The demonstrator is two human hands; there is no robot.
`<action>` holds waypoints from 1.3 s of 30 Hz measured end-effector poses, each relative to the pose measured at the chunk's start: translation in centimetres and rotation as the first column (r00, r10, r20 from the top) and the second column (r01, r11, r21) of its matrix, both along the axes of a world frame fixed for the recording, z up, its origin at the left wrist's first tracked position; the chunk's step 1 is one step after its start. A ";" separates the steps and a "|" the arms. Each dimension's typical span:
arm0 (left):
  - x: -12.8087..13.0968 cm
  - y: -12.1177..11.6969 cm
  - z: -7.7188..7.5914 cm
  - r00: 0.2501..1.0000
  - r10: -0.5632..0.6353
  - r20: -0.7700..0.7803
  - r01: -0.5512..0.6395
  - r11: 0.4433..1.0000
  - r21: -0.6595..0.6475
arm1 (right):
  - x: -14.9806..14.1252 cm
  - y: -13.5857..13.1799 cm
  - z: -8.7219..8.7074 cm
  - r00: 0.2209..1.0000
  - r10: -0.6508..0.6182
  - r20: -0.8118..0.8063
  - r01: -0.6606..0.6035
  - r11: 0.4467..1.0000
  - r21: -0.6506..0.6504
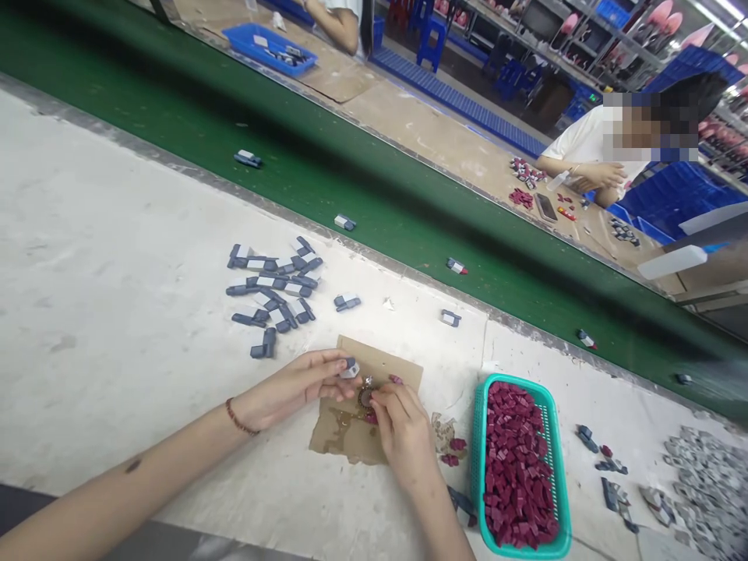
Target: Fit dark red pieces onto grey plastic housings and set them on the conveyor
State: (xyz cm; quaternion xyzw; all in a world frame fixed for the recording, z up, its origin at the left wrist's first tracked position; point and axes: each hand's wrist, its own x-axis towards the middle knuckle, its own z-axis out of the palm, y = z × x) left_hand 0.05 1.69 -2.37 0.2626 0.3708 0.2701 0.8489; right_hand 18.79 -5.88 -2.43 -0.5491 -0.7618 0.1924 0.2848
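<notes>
My left hand point(304, 383) pinches a small grey-and-white plastic part point(351, 368) between thumb and fingers, just above a stained brown cardboard pad point(382, 362). My right hand point(400, 425) rests on that pad with fingers curled, pinching a small dark red piece point(370, 418) beside a small round metal dish point(365, 396). The two hands almost touch at the pad's centre. A pile of the same grey-and-white parts point(274, 292) lies to the upper left of my left hand.
A teal basket point(480, 436) full of dark red pieces stands to the right of my right hand. Loose grey parts point(710, 479) lie at the far right. A green conveyor belt point(175, 109) carries single parts beyond the table. Another person point(590, 148) works across the belt.
</notes>
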 end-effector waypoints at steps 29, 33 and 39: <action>1.3 -1.9 -0.2 0.977 0.031 -0.212 0.014 0.978 0.208 | -0.7 0.1 -0.5 0.258 -0.628 -0.734 0.207 0.778 -0.593; 1.7 -2.7 -0.4 0.976 0.048 -0.214 -0.005 0.981 0.196 | -1.2 -0.1 -0.5 0.325 -0.609 -0.724 0.262 0.793 -0.550; 1.7 -3.4 -0.1 0.965 0.093 -0.246 -0.018 0.956 0.294 | -1.3 0.0 -0.2 0.398 -0.534 -0.746 0.250 0.845 -0.472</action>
